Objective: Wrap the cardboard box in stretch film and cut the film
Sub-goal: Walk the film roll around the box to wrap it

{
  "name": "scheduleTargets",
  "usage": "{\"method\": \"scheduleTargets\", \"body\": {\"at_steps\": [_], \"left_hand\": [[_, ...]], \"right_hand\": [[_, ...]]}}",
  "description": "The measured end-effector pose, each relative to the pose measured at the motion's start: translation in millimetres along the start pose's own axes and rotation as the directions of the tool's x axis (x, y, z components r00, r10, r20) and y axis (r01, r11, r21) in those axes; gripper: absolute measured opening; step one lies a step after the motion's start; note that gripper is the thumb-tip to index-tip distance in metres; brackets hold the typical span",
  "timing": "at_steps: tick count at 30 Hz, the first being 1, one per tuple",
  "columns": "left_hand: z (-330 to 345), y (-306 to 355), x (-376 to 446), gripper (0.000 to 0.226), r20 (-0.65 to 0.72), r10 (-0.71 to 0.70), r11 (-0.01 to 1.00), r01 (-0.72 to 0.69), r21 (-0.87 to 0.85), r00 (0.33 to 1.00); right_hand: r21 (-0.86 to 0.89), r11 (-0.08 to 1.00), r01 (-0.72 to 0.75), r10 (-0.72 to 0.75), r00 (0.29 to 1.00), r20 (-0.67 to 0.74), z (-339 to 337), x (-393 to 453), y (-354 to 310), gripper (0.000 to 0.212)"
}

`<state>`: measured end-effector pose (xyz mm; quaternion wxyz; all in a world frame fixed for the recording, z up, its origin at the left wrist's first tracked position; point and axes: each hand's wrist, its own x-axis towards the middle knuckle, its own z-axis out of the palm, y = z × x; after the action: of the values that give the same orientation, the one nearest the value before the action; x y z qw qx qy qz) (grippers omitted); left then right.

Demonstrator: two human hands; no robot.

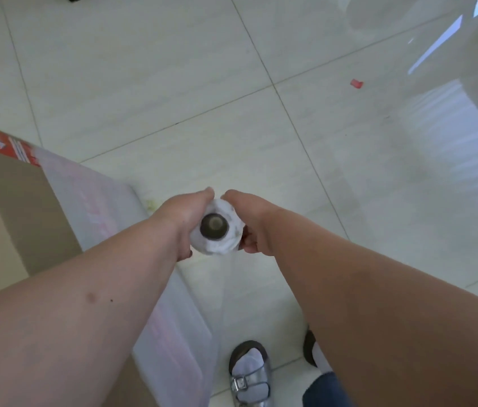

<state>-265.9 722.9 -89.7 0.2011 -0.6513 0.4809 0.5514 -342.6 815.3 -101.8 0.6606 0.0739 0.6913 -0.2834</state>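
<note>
A person looks straight down at both bare forearms reaching forward over a pale tiled floor (173,83). At the centre of the view, the left hand (186,212) and the right hand (249,215) hold a roll of stretch film (217,227) upright between them, one hand on each side. The roll is seen end-on, its dark hollow core ringed by bunched white film. Each grip is curled round the roll; the thumbs nearly meet at its twelve o'clock edge.

From the roll, a sheet of cloudy film (96,207) stretches toward nine o'clock and lies against the side of the cardboard box (11,201). The box fills the left edge of the view, brown, with a red printed band (2,143) along its upper edge at ten o'clock.

At six o'clock, two feet in white socks stand on the floor; the nearer wears a silver buckled sandal (249,377). A small red scrap (356,83) lies on the tiles at two o'clock.
</note>
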Motion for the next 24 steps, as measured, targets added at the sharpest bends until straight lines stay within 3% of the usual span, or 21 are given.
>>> {"method": "scheduleTargets", "body": {"at_steps": [2, 5, 7, 10, 13, 16, 20, 24], "left_hand": [[-7, 8, 10, 0.042, -0.055, 0.079, 0.997, -0.080, -0.013, 0.995], [-18, 7, 31, 0.024, -0.155, 0.081, 0.989, -0.099, -0.107, 0.985], [-21, 0, 40, 0.022, -0.148, -0.040, 0.969, 0.002, -0.248, 0.988], [-16, -5, 37, 0.040, -0.050, -0.232, 0.908, 0.197, -0.370, 0.972], [-9, 3, 32, 0.041, 0.006, -0.274, 0.879, 0.253, -0.403, 0.962], [-11, 21, 24, 0.029, -0.026, -0.254, 0.879, 0.219, -0.424, 0.967], [-24, 39, 21, 0.029, -0.092, -0.183, 0.896, 0.128, -0.426, 0.979], [-42, 58, 26, 0.027, -0.207, -0.083, 0.936, 0.005, -0.353, 0.975]], "right_hand": [[0.020, 0.999, -0.030, 0.030, 0.999, 0.015, -1, 9, -5, 0.018], [-0.009, 1.000, -0.019, 0.019, 1.000, -0.008, -5, 26, -13, 0.020], [-0.005, 1.000, -0.026, 0.026, 0.999, -0.028, -6, 31, -23, 0.017], [-0.045, 0.998, -0.043, 0.041, 0.998, -0.038, -4, 39, -37, 0.016], [-0.176, 0.984, -0.042, 0.039, 0.999, -0.018, -3, 46, -50, 0.031], [-0.245, 0.968, -0.052, 0.064, 0.997, 0.039, -5, 51, -61, 0.041], [-0.276, 0.959, -0.063, 0.100, 0.988, 0.121, -6, 52, -80, 0.028], [-0.285, 0.958, -0.022, 0.059, 0.991, 0.118, 1, 56, -105, 0.022]]}}
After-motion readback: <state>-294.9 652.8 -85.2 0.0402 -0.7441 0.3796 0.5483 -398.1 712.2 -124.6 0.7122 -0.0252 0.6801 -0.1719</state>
